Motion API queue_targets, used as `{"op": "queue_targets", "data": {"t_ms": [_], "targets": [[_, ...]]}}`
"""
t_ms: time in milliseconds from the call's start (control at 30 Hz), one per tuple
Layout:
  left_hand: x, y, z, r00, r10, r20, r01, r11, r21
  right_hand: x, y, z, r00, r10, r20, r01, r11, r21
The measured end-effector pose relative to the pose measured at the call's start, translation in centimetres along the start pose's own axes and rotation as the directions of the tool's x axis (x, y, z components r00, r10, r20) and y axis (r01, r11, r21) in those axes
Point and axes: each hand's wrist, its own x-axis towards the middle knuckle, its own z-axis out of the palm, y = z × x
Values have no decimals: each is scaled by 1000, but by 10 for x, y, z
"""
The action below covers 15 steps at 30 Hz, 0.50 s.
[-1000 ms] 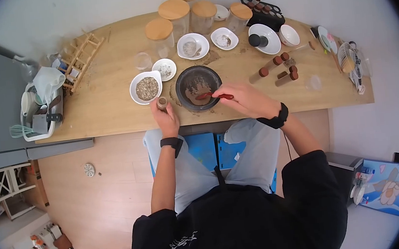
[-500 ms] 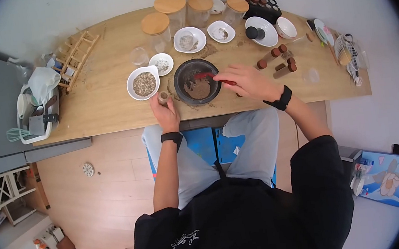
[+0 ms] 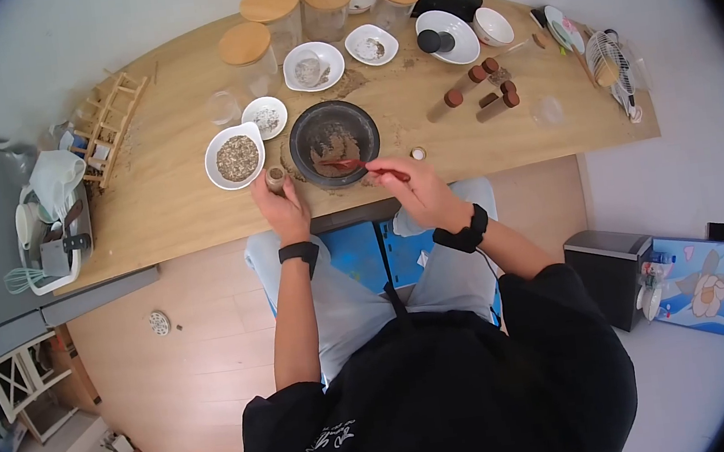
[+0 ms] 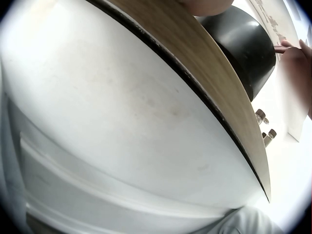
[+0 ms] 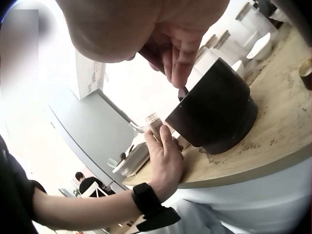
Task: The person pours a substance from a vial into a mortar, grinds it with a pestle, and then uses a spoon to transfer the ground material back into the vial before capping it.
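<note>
My left hand grips a small glass bottle with its mouth uncovered and brown powder inside; in the right wrist view the bottle leans a little beside the mortar. The black mortar stands near the table's front edge, brown powder spread over its inside. Between thumb and fingers, my right hand pinches a red spoon, its bowl down in that powder. A small round cap lies on the table, right of the mortar.
Left of the mortar stand a white bowl of coarse grains and a smaller white dish. Wooden-lidded jars line the back. Several brown-capped bottles stand at the right, near a white bowl. Crumbs lie around the mortar.
The spoon first lifts toward the mortar's far side, then comes down again into the powder near its front. My left hand stays by the mortar with the bottle. The head view has shifted.
</note>
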Motion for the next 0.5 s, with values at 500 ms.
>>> {"op": "queue_targets", "data": {"t_ms": [500], "targets": [[16, 32, -13, 996, 41, 78, -43, 999, 20, 28, 48, 17, 792, 603, -93, -260, 472, 842]]}}
